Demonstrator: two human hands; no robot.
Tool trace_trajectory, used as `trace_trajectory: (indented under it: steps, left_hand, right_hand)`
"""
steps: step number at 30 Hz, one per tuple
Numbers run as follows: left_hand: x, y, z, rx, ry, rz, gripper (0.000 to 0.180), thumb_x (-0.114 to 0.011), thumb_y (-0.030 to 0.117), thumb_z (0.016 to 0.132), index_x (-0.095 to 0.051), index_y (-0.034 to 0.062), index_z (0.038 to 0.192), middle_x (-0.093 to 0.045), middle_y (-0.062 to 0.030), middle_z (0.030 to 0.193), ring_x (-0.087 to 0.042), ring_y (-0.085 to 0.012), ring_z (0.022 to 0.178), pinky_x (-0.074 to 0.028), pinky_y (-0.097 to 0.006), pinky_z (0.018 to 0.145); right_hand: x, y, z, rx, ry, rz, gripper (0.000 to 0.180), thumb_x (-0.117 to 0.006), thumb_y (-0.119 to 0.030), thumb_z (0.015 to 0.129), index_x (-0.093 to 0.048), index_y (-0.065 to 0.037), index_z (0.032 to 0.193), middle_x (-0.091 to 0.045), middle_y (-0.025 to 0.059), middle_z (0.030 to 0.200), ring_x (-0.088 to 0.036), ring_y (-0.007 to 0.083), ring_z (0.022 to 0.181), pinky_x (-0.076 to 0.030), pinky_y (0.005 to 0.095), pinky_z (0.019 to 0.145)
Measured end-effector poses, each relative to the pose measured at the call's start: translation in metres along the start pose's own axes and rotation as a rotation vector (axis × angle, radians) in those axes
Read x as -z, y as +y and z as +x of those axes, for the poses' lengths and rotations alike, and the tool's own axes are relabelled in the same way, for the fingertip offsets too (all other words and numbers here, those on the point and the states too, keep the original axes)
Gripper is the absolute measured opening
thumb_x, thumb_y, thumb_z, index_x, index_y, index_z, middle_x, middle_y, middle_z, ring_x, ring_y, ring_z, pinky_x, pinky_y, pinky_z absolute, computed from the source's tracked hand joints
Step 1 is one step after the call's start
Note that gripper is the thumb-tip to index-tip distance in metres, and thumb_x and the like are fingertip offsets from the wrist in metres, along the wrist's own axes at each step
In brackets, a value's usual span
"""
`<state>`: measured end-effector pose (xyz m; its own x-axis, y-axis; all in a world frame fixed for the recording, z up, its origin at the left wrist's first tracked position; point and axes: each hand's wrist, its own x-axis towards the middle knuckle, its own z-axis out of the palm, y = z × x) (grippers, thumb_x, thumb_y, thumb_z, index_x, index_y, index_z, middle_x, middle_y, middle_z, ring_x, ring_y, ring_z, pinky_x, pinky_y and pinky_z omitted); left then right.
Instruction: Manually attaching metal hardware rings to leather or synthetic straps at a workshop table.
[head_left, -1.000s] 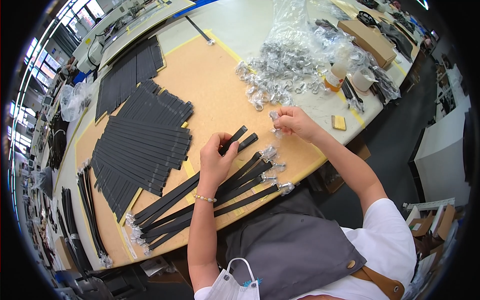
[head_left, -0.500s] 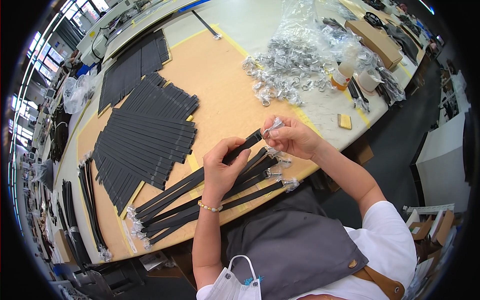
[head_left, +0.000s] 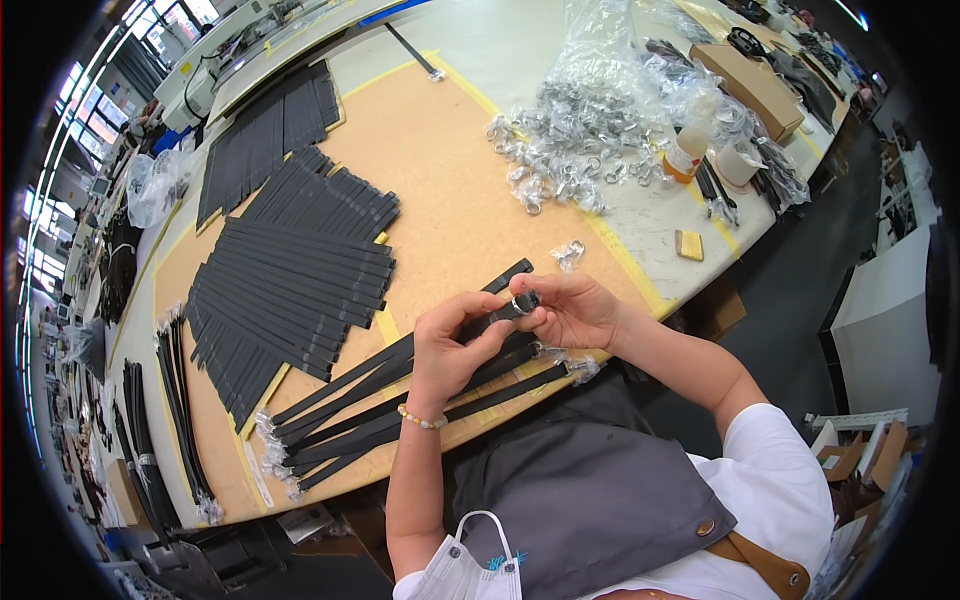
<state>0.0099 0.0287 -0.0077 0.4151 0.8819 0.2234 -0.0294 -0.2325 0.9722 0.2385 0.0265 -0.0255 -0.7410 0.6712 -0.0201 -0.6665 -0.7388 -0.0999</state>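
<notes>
My left hand [head_left: 452, 340] is closed around a black strap [head_left: 500, 313], thumb on top. My right hand [head_left: 572, 312] pinches the same strap near its end, where it looks bent over and a small silvery ring or band [head_left: 523, 302] shows. Just beyond my right fingers is a metal clasp in clear plastic [head_left: 568, 256]; whether it is joined to the strap I cannot tell. Another strap's bare end [head_left: 513, 273] sticks out past my left hand. Below my hands lie finished-looking black straps [head_left: 350, 440] with plastic-wrapped metal hooks [head_left: 582, 370] at their ends.
Fanned rows of black straps [head_left: 290, 285] cover the board's left part. A heap of plastic-wrapped metal clasps [head_left: 585, 135] lies at the far right, beside a bottle of orange liquid [head_left: 685, 155], a white roll [head_left: 738, 163], a yellow block [head_left: 689, 244] and a cardboard box [head_left: 748, 88].
My right hand has let go of the plastic-wrapped clasp, now just beyond my fingers, and has moved down onto the strap's end. The held end has shifted nearer to me.
</notes>
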Motion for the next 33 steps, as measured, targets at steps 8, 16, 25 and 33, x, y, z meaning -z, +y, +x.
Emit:
trace_trajectory:
  steps: [8,16,25,33]
  left_hand:
    - [-0.01,0.009,-0.007,0.002,0.062,0.016,0.023,-0.076,-0.006,0.086,-0.065,-0.0018,0.106,-0.07,-0.004,0.1,-0.067,-0.0097,0.089,-0.055,-0.024,0.08]
    - [-0.019,0.025,-0.012,-0.089,0.071,0.199,0.02,-0.079,-0.003,0.08,-0.069,-0.0002,0.096,-0.066,-0.0006,0.08,-0.055,-0.0046,0.067,-0.044,-0.02,0.06]
    - [-0.022,0.046,-0.018,-0.134,0.024,0.305,0.018,-0.079,-0.004,0.075,-0.071,-0.0021,0.091,-0.064,-0.0013,0.076,-0.055,-0.0052,0.064,-0.041,-0.02,0.057]
    - [-0.027,0.051,-0.022,-0.23,-0.021,0.433,0.021,-0.081,0.001,0.074,-0.073,0.0041,0.093,-0.066,-0.0102,0.075,-0.065,-0.0244,0.064,-0.049,-0.031,0.057]
  right_hand:
    - [0.005,0.009,-0.005,0.126,-0.013,-0.386,0.022,-0.059,-0.009,0.104,-0.058,-0.004,0.126,-0.068,0.0102,0.119,-0.072,0.0173,0.101,-0.061,0.0286,0.089]
    - [-0.012,0.005,-0.019,0.205,0.004,-0.668,0.017,-0.063,-0.011,0.103,-0.062,-0.003,0.118,-0.069,0.0089,0.122,-0.065,0.0187,0.117,-0.054,0.0361,0.104]
    - [-0.009,0.003,-0.021,0.127,-0.054,-0.759,0.015,-0.07,-0.009,0.098,-0.067,-0.002,0.112,-0.071,0.0113,0.115,-0.069,0.0193,0.109,-0.058,0.0348,0.097]
    - [-0.044,-0.002,-0.025,-0.185,0.203,-0.997,0.022,-0.08,-0.017,0.09,-0.067,-0.005,0.103,-0.07,0.0019,0.096,-0.065,0.0089,0.087,-0.052,0.0251,0.079]
